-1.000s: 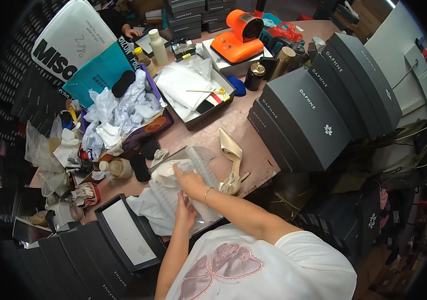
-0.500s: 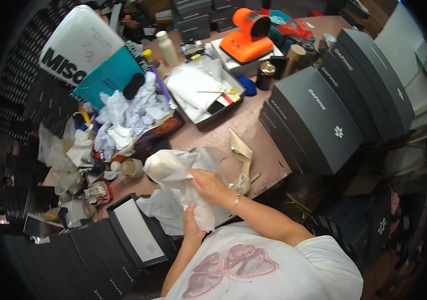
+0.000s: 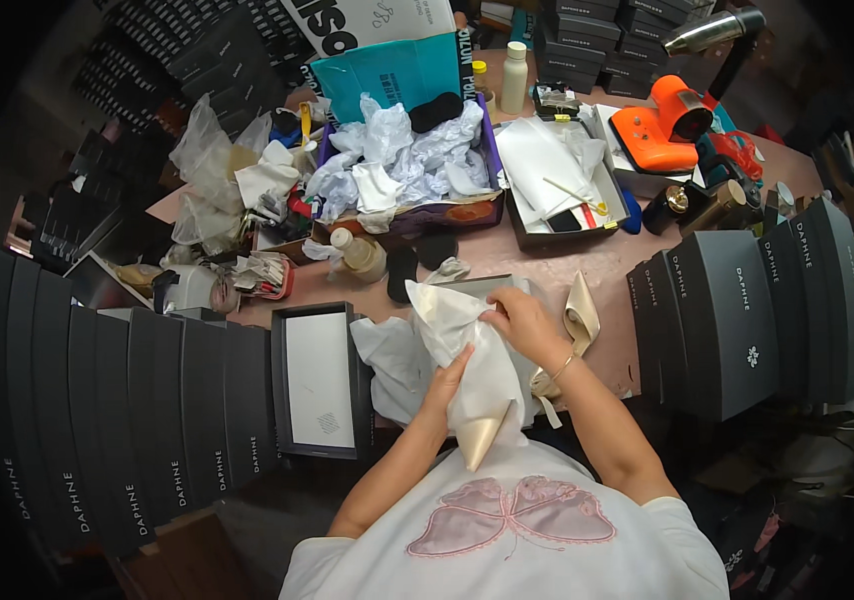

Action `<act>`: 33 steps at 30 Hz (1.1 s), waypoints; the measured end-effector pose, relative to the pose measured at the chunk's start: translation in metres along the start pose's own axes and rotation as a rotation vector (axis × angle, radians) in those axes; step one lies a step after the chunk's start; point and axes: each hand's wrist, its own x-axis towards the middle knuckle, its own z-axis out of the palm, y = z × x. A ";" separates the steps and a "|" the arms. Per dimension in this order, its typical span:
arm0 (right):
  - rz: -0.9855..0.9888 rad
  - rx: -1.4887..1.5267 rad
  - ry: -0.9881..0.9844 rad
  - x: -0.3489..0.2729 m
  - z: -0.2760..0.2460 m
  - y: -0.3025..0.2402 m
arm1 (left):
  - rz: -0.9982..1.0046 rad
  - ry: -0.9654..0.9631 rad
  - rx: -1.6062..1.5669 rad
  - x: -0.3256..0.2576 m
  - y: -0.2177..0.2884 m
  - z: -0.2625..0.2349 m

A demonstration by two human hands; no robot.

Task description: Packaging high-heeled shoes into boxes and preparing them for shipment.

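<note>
A beige pointed shoe (image 3: pixel 480 438), loosely wrapped in white tissue paper (image 3: pixel 487 380), is held in front of my chest. Its bare toe sticks out of the paper toward me. My left hand (image 3: pixel 447 380) is closed round the wrapped shoe from the left, thumb on top. At the upper right of the bundle, my right hand (image 3: pixel 525 325) pinches the tissue paper with bent fingers. Just right of that hand a second beige heeled shoe (image 3: pixel 581 312) lies on the table, partly hidden by my wrist. More white tissue (image 3: pixel 390 368) lies left of the bundle.
An open dark shoe box part (image 3: pixel 315 375) with a white inside stands at left, beside a row of dark boxes (image 3: pixel 147 420). More dark boxes (image 3: pixel 712 320) stand at right. Behind are a carton of crumpled paper (image 3: pixel 417 218), a tray (image 3: pixel 567 235) and an orange device (image 3: pixel 659 130).
The view has turned and shifted. The wrapped shoe has been tilted so its bare toe now shows, pointing at me. My right hand has moved up along the paper.
</note>
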 end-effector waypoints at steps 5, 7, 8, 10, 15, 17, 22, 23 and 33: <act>0.462 0.288 -0.525 -0.018 -0.073 -0.074 | 0.366 0.264 -0.194 -0.015 0.026 0.000; 0.384 0.335 -0.476 -0.045 -0.051 -0.081 | 0.523 0.334 -0.096 -0.009 0.028 0.002; 0.353 0.359 -0.448 -0.058 -0.038 -0.081 | 0.608 0.370 0.017 -0.007 0.020 0.010; 0.498 0.590 -0.401 -0.071 -0.007 -0.056 | 0.778 0.287 0.121 -0.012 0.010 0.009; 0.569 0.924 -0.371 -0.084 -0.026 -0.051 | 0.666 -0.037 -0.137 -0.040 0.024 -0.011; 0.508 0.868 -0.414 -0.086 -0.033 -0.048 | 0.589 0.035 -0.111 -0.039 0.034 -0.015; 0.417 0.579 -0.212 -0.081 -0.052 -0.033 | 0.985 0.348 0.002 -0.032 0.092 -0.022; 0.395 0.424 -0.199 -0.077 -0.055 -0.030 | 1.035 0.331 -0.093 -0.049 0.113 -0.006; 0.407 -0.062 0.015 -0.039 -0.107 0.026 | 0.493 -0.409 1.553 0.032 -0.045 -0.015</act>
